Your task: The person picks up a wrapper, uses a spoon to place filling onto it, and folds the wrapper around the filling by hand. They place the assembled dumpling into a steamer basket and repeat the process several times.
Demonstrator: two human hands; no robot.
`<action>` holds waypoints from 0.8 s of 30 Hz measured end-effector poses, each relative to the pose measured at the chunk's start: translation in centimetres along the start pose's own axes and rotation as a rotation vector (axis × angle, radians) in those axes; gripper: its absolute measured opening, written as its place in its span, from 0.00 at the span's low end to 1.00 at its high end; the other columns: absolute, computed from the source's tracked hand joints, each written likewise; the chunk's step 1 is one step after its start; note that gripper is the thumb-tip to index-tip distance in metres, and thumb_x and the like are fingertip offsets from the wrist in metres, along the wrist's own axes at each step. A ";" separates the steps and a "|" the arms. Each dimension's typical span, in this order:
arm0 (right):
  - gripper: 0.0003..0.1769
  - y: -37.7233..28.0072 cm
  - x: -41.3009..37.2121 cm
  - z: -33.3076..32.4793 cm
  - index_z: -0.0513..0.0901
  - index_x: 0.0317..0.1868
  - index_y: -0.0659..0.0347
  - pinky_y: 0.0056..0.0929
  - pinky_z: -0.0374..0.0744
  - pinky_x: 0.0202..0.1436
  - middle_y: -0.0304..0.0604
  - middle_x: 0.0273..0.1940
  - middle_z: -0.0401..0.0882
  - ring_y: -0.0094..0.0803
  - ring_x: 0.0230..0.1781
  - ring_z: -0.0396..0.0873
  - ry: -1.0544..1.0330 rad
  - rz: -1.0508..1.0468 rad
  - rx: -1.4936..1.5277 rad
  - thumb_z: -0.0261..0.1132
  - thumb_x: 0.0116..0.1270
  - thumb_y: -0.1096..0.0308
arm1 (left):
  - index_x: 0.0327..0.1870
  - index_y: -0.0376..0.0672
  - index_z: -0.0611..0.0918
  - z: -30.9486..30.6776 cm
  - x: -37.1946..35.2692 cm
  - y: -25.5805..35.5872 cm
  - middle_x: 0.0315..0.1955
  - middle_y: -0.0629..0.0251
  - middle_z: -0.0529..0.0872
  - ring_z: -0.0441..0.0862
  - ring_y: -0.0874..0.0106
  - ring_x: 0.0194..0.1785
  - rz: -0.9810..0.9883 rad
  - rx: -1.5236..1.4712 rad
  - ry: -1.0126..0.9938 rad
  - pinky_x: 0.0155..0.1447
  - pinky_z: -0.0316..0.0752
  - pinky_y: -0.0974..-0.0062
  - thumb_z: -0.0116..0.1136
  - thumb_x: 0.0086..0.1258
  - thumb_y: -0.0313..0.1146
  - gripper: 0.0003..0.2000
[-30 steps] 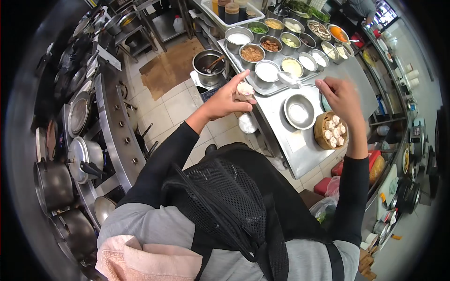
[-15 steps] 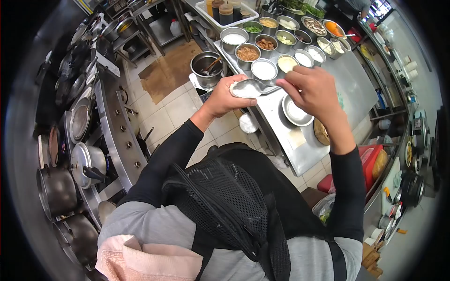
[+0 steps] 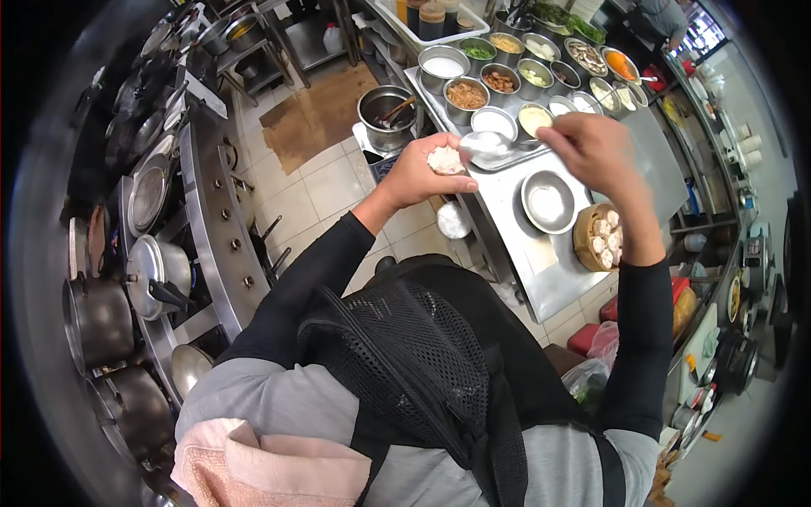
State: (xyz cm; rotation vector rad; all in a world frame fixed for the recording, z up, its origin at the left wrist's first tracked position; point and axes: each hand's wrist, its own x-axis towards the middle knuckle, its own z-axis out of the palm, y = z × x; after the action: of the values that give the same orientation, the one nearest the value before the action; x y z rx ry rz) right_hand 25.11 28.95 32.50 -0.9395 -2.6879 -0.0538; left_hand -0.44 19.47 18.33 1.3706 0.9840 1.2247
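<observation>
My left hand (image 3: 411,179) is cupped with its fingers curled around a dumpling (image 3: 444,160), its pale filling showing on top. The spoon (image 3: 486,147), blurred by motion, is just right of the dumpling, its bowl toward my left fingertips. Its handle is gripped in my right hand (image 3: 596,154), held above the steel table. Below that hand sits a round metal bowl (image 3: 539,179). Beside the bowl, a bamboo steamer (image 3: 584,238) holds several shaped dumplings (image 3: 605,242), partly hidden behind my right wrist.
Metal containers of chopped ingredients, including a tub of shredded filling (image 3: 466,95), crowd the far part of the steel table (image 3: 553,291). A deep pot (image 3: 369,108) stands left of it. The stove (image 3: 221,215) runs along my left. Another person (image 3: 663,19) is at the far right.
The spoon has come off the dumpling and moved right with my right hand, uncovering the filling. My left hand keeps its hold. More of the steamer now shows.
</observation>
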 end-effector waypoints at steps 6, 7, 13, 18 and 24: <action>0.27 6.1 -4.4 3.4 0.84 0.29 0.66 0.35 0.69 0.28 0.44 0.19 0.75 0.32 0.20 0.70 -0.119 0.380 0.328 0.63 0.77 0.49 | 0.73 0.40 0.70 -2.5 -1.0 -1.8 0.58 0.64 0.81 0.86 0.72 0.53 -0.202 -0.299 -0.004 0.58 0.81 0.74 0.73 0.65 0.22 0.34; 0.27 6.2 -5.2 4.5 0.84 0.29 0.67 0.32 0.67 0.27 0.41 0.18 0.73 0.26 0.20 0.67 -0.107 0.454 0.447 0.63 0.78 0.49 | 0.73 0.40 0.70 -2.4 -1.1 -1.2 0.57 0.63 0.83 0.87 0.73 0.49 -0.202 -0.310 0.008 0.54 0.81 0.75 0.73 0.65 0.22 0.34; 0.24 4.8 -6.3 6.3 0.84 0.29 0.66 0.32 0.67 0.27 0.41 0.18 0.72 0.27 0.20 0.65 -0.094 0.425 0.510 0.65 0.76 0.52 | 0.64 0.39 0.76 -1.7 -0.7 0.0 0.43 0.67 0.88 0.86 0.77 0.36 -0.215 -0.233 0.014 0.37 0.79 0.77 0.75 0.64 0.22 0.28; 0.22 -0.7 -3.5 1.5 0.83 0.26 0.61 0.41 0.73 0.29 0.47 0.24 0.80 0.47 0.23 0.77 0.106 0.134 0.205 0.66 0.73 0.52 | 0.48 0.41 0.84 -0.6 0.4 -1.8 0.37 0.71 0.88 0.83 0.83 0.37 0.015 0.074 0.064 0.43 0.79 0.80 0.79 0.61 0.25 0.17; 0.21 -2.4 0.1 2.0 0.84 0.26 0.58 0.42 0.72 0.28 0.43 0.22 0.78 0.47 0.24 0.77 0.128 -0.122 0.068 0.68 0.72 0.51 | 0.41 0.40 0.85 0.8 -0.1 1.4 0.34 0.75 0.88 0.82 0.86 0.39 0.059 0.091 0.084 0.45 0.77 0.82 0.80 0.60 0.33 0.14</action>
State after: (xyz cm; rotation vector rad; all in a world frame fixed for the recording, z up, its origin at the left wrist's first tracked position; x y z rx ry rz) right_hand 23.04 27.34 30.71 -0.7262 -2.6076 -0.0466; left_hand 0.25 18.99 19.71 1.4376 1.0760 1.3045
